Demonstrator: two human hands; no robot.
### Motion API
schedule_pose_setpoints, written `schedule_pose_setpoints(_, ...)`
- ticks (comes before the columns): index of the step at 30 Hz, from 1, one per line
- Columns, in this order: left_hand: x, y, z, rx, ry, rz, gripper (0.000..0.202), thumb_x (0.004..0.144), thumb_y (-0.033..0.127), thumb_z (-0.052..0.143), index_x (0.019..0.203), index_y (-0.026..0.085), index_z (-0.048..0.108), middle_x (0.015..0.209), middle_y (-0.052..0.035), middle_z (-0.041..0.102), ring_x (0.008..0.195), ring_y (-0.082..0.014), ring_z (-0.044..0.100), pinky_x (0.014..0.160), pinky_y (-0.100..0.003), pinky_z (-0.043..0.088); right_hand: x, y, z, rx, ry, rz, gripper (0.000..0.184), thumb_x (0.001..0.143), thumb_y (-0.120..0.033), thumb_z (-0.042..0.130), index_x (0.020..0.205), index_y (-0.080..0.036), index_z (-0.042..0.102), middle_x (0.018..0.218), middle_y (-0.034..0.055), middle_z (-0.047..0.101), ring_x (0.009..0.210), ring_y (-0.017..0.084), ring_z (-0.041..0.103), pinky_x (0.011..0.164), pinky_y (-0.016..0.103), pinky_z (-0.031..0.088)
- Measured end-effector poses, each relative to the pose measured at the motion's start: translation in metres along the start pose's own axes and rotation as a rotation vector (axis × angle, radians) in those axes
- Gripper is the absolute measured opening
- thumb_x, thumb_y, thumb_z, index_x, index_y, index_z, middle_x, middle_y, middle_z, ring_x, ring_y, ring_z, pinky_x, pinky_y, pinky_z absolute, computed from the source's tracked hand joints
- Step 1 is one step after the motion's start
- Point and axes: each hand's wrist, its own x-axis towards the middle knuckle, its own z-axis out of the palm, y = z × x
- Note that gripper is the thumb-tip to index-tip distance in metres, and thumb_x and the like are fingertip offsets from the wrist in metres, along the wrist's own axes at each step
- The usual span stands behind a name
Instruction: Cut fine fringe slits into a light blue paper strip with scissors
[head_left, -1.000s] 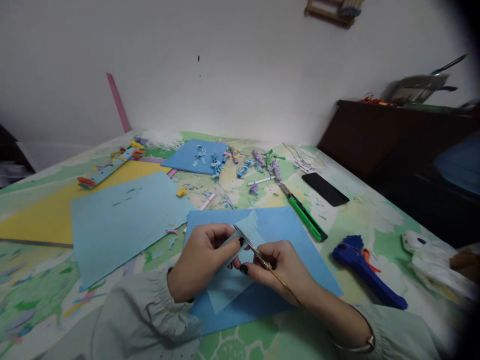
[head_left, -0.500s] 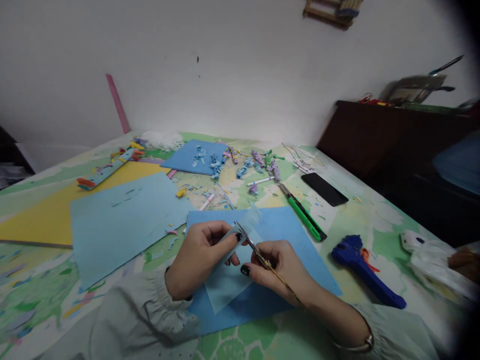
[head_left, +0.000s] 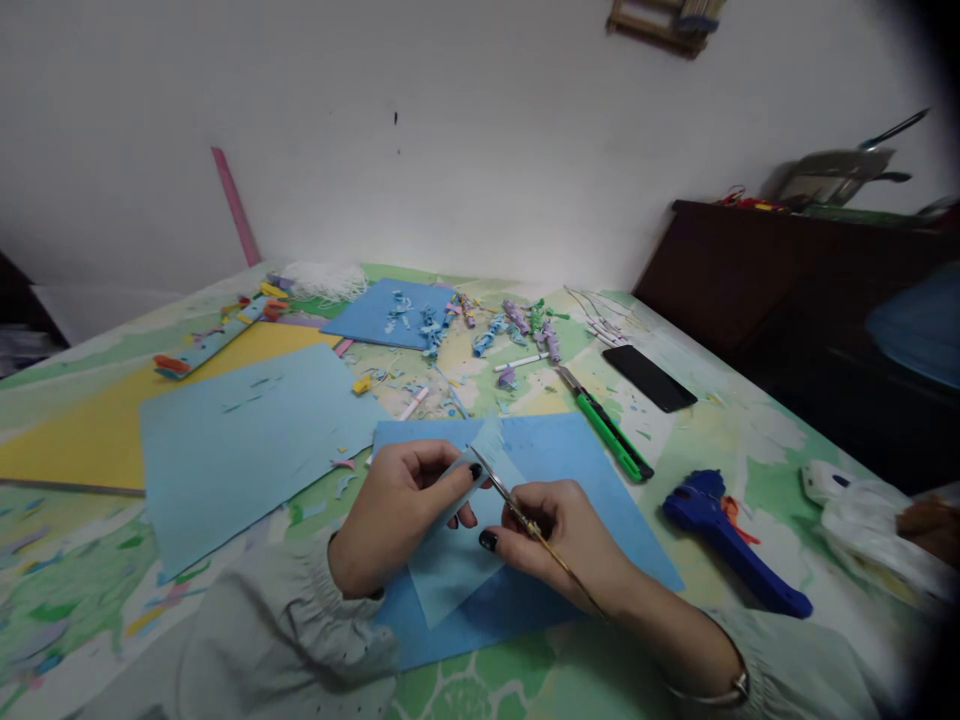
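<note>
My left hand [head_left: 412, 505] pinches a light blue paper sheet [head_left: 454, 570] between thumb and fingers. In my right hand [head_left: 566, 545] are scissors [head_left: 534, 527] with gold handles and silver blades. The blades lie across the upper part of the sheet, right beside my left thumb. Beyond them the sheet's far end shows fringe-like cut strips [head_left: 493, 440]. Beneath both hands lies a darker blue sheet [head_left: 600, 490] on the table. My right fingers partly hide the scissors' handles.
A green box cutter [head_left: 611, 435] and black phone [head_left: 649, 378] lie to the right, near a blue glue gun [head_left: 731, 545]. On the left are a large light blue sheet [head_left: 247, 450] and a yellow board [head_left: 67, 430]. Fringed paper rolls [head_left: 517, 318] and scraps lie farther back.
The fringed end beyond the blades has shifted slightly down and left. The scissor blades look closer together now. Both hands have hardly moved.
</note>
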Motion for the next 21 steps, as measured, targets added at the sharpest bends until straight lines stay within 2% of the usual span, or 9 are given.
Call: schedule_pose_setpoints(21,-0.0011,0.0000,0.0008,-0.035,-0.001,0.007,0.015,0.074,0.026,0.059,0.065,0.014,0.062,0.047,0.0008,0.060,0.046,-0.0110,0.053,0.048,-0.021,0.041,0.0028,0.0011,0.0008,-0.099,0.056,0.039,0.040,0.071,-0.043,0.059,0.049,-0.016,0.038,0.048,-0.0057,0.027,0.048,0.008,0.024,0.042,0.021,0.018)
